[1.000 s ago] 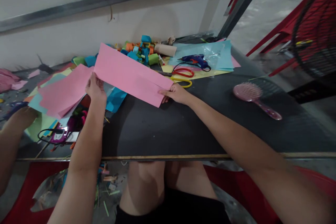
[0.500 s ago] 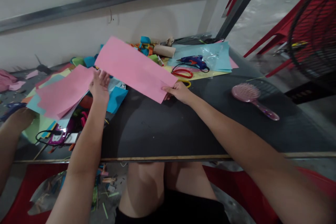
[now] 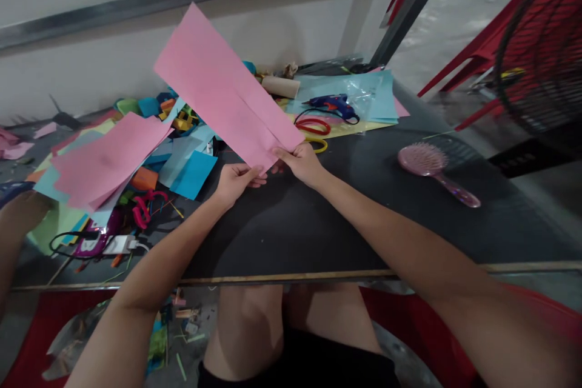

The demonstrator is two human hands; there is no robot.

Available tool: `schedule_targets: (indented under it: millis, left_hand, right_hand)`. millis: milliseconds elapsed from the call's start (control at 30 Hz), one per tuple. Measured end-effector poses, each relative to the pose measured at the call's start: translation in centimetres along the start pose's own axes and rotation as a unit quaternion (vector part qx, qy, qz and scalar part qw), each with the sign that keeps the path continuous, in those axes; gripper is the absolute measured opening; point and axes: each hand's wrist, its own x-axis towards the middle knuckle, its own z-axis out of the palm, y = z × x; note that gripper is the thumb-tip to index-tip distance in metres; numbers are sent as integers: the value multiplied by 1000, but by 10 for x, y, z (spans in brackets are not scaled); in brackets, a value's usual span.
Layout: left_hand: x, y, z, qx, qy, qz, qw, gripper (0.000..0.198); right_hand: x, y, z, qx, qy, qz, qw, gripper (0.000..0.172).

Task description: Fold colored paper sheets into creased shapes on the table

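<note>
A long folded pink paper sheet (image 3: pixel 222 91) is raised off the black table (image 3: pixel 318 218), tilting up to the far left. My right hand (image 3: pixel 297 162) pinches its near end. Beside it, my left hand (image 3: pixel 234 182) grips the same near end with closed fingers. Both hands sit together above the middle of the table.
Loose pink and coloured sheets (image 3: pixel 104 160) pile at the left, with another person's arm (image 3: pixel 18 218) beside them. Red scissors (image 3: pixel 313 127), a blue glue gun (image 3: pixel 334 104) and a cardboard tube (image 3: pixel 280 86) lie at the back. A pink hairbrush (image 3: pixel 431 165) rests at the right.
My left hand let go of the paper's far left end and moved right to the near end. The paper swung up from flat to tilted.
</note>
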Motion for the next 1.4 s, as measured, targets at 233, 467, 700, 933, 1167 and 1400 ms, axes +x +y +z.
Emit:
schedule_targets:
  millis: [233, 467, 700, 933, 1167, 1400]
  left_hand:
    - [10, 4, -14, -27, -63, -73, 995, 32]
    - [16, -2, -15, -52, 35, 16, 998, 37]
    - [14, 1, -15, -54, 44, 42, 997, 40]
    - [13, 6, -20, -92, 23, -8, 995, 41]
    - [21, 4, -23, -109, 100, -4, 989, 29]
    - [33, 8, -43, -133, 180, 46, 974, 29]
  right_hand:
    - [2, 0, -2, 0, 2, 1, 1000, 57]
    - [1, -1, -7, -53, -5, -14, 998, 56]
    - [1, -3, 0, -1, -5, 11, 1000, 54]
    - [0, 1, 0, 1, -25, 14, 1000, 50]
    - [-3, 4, 3, 11, -52, 36, 998, 56]
    - [-2, 7, 3, 6, -63, 48, 997, 55]
